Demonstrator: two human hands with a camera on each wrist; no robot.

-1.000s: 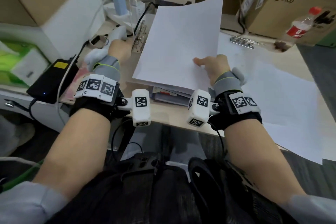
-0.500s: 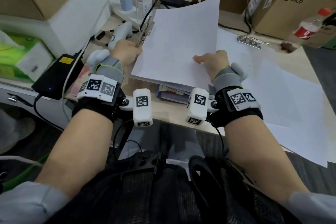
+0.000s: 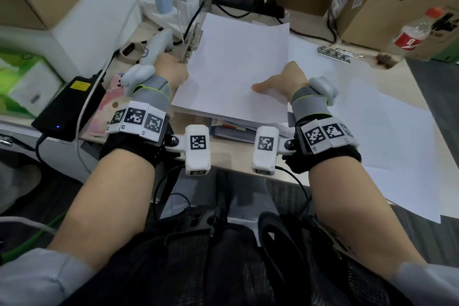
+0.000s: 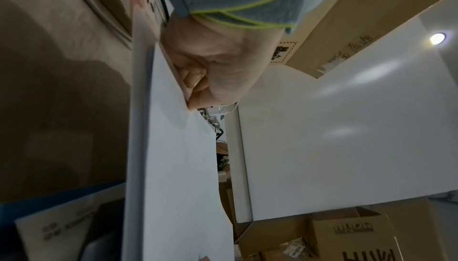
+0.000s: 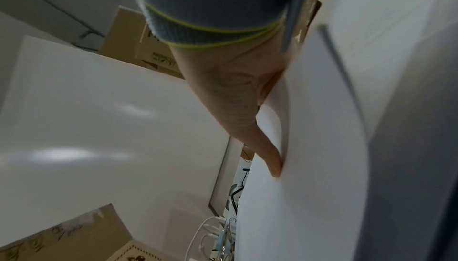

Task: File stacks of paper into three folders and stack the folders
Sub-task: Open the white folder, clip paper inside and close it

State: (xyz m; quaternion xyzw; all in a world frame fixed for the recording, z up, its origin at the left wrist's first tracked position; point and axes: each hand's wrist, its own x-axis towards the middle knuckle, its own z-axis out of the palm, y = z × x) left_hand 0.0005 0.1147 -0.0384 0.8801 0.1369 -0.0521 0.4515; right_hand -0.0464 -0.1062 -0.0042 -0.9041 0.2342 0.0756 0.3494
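A stack of white paper (image 3: 231,69) is held tilted over the desk between both hands. My left hand (image 3: 171,72) grips its left edge, just in front of the metal clip (image 3: 192,42) of an open folder underneath. In the left wrist view the curled fingers (image 4: 198,81) pinch the paper (image 4: 178,167). My right hand (image 3: 285,79) holds the right edge with the thumb on top; its other fingers are hidden under the sheets. The right wrist view shows that thumb (image 5: 247,118) pressing the paper (image 5: 310,147). More folders (image 3: 231,129) lie beneath, near the front edge.
A second folder clip (image 3: 335,52) and white sheets (image 3: 397,144) lie to the right. A power strip with chargers (image 3: 171,2), a white controller (image 3: 156,47) and a black power brick (image 3: 69,104) crowd the left. Cardboard boxes (image 3: 397,7) and a bottle (image 3: 414,32) stand back right.
The left hand has come over from beside the clip and taken the paper's left edge. The stack's raised far end has dropped lower toward the desk.
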